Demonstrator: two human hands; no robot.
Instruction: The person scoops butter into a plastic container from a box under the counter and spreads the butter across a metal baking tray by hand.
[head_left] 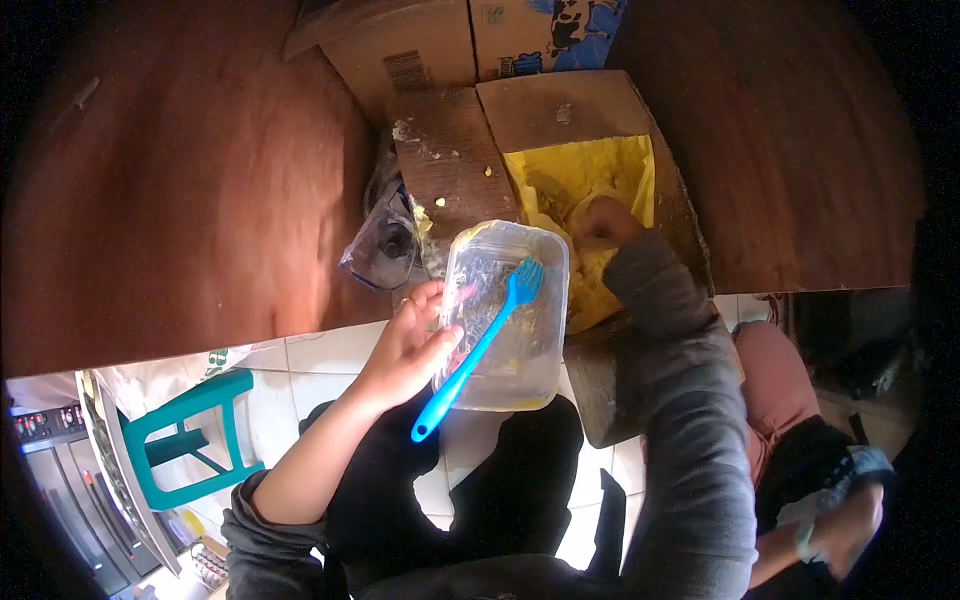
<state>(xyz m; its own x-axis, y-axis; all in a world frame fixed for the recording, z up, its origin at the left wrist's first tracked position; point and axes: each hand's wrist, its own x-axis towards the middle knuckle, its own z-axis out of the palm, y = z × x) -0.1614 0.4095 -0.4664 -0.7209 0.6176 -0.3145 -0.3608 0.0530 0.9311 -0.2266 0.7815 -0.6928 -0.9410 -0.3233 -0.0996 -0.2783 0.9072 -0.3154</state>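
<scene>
- Here's the big carton (560, 105), flap folded back, its yellow lining (580, 152) spread inside: a roomy opening to work in.
- In front of it sits the clear plastic tub (520, 385), over the lap, close to the carton's edge; keeping it this close should limit spills.
- Left hand (405, 345) is gripping the tub's left side; a firm hold and a level base look wise.
- Right hand (608, 222) is down inside the lining, fingers curled; whether they grip anything, I cannot tell. Slow, shallow lifts seem best.
- And the blue fork (490, 335) leans across the tub, handle over the rim: one tilt could send it sliding out.
</scene>
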